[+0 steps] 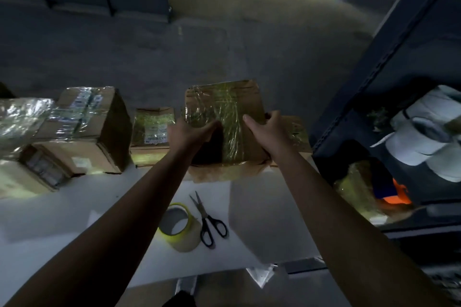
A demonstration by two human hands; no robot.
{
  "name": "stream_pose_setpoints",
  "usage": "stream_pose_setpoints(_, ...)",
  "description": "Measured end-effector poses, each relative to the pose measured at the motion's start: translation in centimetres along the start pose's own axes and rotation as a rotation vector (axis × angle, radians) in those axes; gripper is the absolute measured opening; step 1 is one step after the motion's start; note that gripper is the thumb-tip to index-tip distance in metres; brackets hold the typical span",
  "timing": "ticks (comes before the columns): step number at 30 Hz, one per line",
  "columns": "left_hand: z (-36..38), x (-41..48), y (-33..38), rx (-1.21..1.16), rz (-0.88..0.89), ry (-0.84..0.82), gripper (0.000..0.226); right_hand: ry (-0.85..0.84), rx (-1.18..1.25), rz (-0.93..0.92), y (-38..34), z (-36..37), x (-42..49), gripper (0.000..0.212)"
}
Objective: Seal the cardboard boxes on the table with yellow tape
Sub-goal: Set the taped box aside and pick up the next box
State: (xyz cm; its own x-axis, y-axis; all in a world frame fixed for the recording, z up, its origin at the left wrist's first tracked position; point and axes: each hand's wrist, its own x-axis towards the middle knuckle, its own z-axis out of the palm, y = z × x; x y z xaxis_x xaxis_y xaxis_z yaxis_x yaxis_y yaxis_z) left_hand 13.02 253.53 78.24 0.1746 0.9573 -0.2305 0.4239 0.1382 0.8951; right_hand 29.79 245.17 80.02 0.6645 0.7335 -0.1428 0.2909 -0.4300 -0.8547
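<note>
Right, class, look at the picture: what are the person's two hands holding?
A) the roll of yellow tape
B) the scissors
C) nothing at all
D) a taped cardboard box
D: the left hand and right hand grip the sides of the cardboard box, while the tape roll and scissors lie on the table.

Both bare arms stretch forward. The left hand [190, 132] and right hand [268, 129] grip a brown taped cardboard box [222, 104]
</note>
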Motion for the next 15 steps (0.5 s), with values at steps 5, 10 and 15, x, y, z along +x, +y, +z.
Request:
stream_pose_setpoints(5, -4.3, -4.8, -1.3, 0.016, 0.027, 0.019, 0.042, -0.155, -0.057, -0.065, -1.0, 1.5, -4.0, 0.084)
stream_pose_setpoints(10, -9.7, -7.4, -3.7, 0.04, 0.02, 0.072, 0.04, -0.299, -0.134, -0.091, -2.4, 5.1, -7.2, 0.092)
stream_pose_setpoints(15, -14.6, -7.5, -6.7, 0.0, -0.048, 0.128, 0.034, -0.427, -0.211, -0.103, -4.2, 9.4, -9.5, 0.064)
